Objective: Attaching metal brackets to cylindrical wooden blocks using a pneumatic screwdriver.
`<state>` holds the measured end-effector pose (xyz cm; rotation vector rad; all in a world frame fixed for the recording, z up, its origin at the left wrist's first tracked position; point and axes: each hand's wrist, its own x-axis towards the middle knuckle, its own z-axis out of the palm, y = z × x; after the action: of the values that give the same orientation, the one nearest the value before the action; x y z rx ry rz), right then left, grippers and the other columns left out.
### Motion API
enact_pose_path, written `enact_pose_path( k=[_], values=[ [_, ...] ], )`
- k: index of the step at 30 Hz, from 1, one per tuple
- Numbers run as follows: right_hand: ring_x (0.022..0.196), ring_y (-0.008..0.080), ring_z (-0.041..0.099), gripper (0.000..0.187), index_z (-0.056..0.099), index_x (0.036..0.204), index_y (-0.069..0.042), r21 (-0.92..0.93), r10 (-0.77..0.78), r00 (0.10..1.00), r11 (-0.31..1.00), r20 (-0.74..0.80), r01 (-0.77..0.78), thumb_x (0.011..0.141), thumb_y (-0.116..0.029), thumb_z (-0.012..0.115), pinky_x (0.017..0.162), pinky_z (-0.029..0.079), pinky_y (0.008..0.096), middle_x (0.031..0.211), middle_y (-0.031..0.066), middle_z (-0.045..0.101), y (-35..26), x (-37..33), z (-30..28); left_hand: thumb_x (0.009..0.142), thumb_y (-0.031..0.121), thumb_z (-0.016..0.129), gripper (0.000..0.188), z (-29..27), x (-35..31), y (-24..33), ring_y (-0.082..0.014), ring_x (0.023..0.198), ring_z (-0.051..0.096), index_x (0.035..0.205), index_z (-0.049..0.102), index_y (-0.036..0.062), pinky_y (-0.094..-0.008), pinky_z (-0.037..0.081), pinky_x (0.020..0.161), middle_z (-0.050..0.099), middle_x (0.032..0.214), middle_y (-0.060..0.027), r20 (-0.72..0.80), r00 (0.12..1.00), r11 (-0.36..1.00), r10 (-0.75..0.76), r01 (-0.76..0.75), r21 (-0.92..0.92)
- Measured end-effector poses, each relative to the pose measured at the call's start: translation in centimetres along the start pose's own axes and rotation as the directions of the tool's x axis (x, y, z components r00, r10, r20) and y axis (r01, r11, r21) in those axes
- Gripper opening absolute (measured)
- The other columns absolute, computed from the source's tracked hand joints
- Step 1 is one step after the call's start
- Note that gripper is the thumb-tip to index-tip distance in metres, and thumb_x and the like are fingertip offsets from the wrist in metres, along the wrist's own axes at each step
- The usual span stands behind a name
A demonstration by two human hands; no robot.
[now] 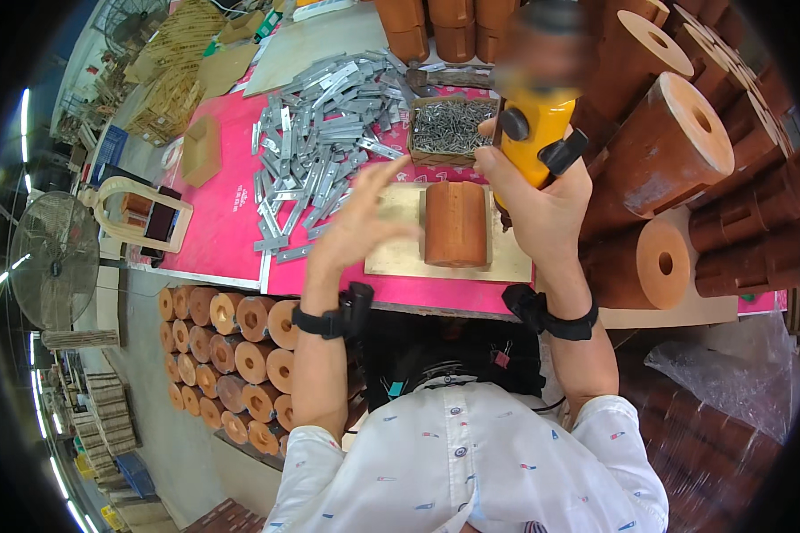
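My right hand [547,200] is wrapped round a yellow power drill [538,129] with black parts, raised over the right end of a pale board [391,259]. The drill's upper end is blurred. On the board lies a reddish-brown wooden cylinder [456,226] with grooves along its length. My left hand [362,222] hovers just left of the cylinder, fingers apart, with nothing visible in it. Behind the cylinder stands an open box of screws [453,129]. A heap of flat grey metal strips with holes [329,133] spreads to the left.
More wooden cylinders with centre holes [676,147] crowd the table's right side. Others are stacked below at the left [240,346]. A cream-framed stand [147,213] is on the pink table cover [213,240], near a fan [55,258]. Clear plastic wrap [729,369] lies at the lower right.
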<state>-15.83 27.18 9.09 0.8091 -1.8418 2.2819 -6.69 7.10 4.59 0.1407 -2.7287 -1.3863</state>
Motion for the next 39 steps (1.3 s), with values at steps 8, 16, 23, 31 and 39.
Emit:
enact_pose_path(
  k=[8, 16, 23, 31, 39],
  values=[
    [0.083, 0.0098, 0.061, 0.044, 0.058, 0.115, 0.002, 0.009, -0.016, 0.999, 1.0, 0.031, 0.016, 0.078, -0.008, 0.079, 0.077, 0.051, 0.0261, 0.096, 0.0047, 0.066, -0.6, -0.1, 0.5, 0.076, 0.003, 0.058, 0.024, 0.4, 1.8, -7.2, -0.0371, 0.089, 0.059, 0.097, 0.069, 0.0024, -0.046, 0.047, 0.079, 0.066, 0.099, -0.0191, -0.331, 0.942, 0.613, 0.058, 0.228, 0.756],
    [0.08, 0.0104, 0.062, 0.042, 0.058, 0.112, 0.002, -0.034, -0.019, 1.0, 0.999, 0.02, 0.02, 0.077, -0.008, 0.079, 0.075, 0.052, 0.0262, 0.094, 0.0054, 0.067, -1.1, 0.0, 0.0, 0.073, 0.007, 0.065, 0.021, -0.2, 2.1, -8.1, -0.0363, 0.085, 0.06, 0.093, 0.068, 0.0018, -0.0444, 0.048, 0.078, 0.065, 0.088, -0.0177, -0.356, 0.925, 0.713, 0.137, 0.157, 0.683],
    [0.08, 0.01, 0.062, 0.037, 0.059, 0.109, 0.002, -0.055, -0.085, 0.996, 0.995, 0.005, 0.085, 0.079, -0.009, 0.078, 0.074, 0.052, 0.0258, 0.093, 0.005, 0.067, -0.5, 0.8, 0.1, 0.082, 0.011, 0.072, 0.024, -0.9, 2.8, -2.3, -0.0173, 0.078, 0.064, 0.102, 0.067, -0.0006, -0.0301, 0.052, 0.069, 0.068, 0.088, -0.0089, -0.434, 0.889, 0.969, -0.146, 0.039, -0.245],
    [0.08, 0.0087, 0.063, 0.034, 0.059, 0.107, 0.001, 0.01, -0.044, 0.999, 0.999, -0.001, 0.044, 0.08, -0.008, 0.077, 0.072, 0.053, 0.024, 0.093, 0.0044, 0.067, -1.0, 1.1, 0.9, 0.086, 0.004, 0.067, 0.024, 3.8, 5.4, 2.2, -0.0093, 0.076, 0.064, 0.109, 0.065, -0.0007, -0.0246, 0.053, 0.068, 0.07, 0.09, -0.0059, -0.164, 0.981, 0.791, -0.105, -0.018, -0.612],
    [0.081, 0.0095, 0.064, 0.034, 0.059, 0.107, 0.001, 0.018, -0.044, 0.999, 0.999, 0.001, 0.044, 0.081, -0.009, 0.077, 0.072, 0.053, 0.0245, 0.093, 0.0052, 0.068, -1.0, 1.0, 1.0, 0.083, 0.01, 0.071, 0.024, 4.5, 7.1, 0.2, -0.0109, 0.075, 0.063, 0.104, 0.067, -0.0015, -0.0255, 0.051, 0.068, 0.069, 0.086, -0.0065, -0.125, 0.984, 0.849, -0.125, 0.041, -0.528]
  ],
)
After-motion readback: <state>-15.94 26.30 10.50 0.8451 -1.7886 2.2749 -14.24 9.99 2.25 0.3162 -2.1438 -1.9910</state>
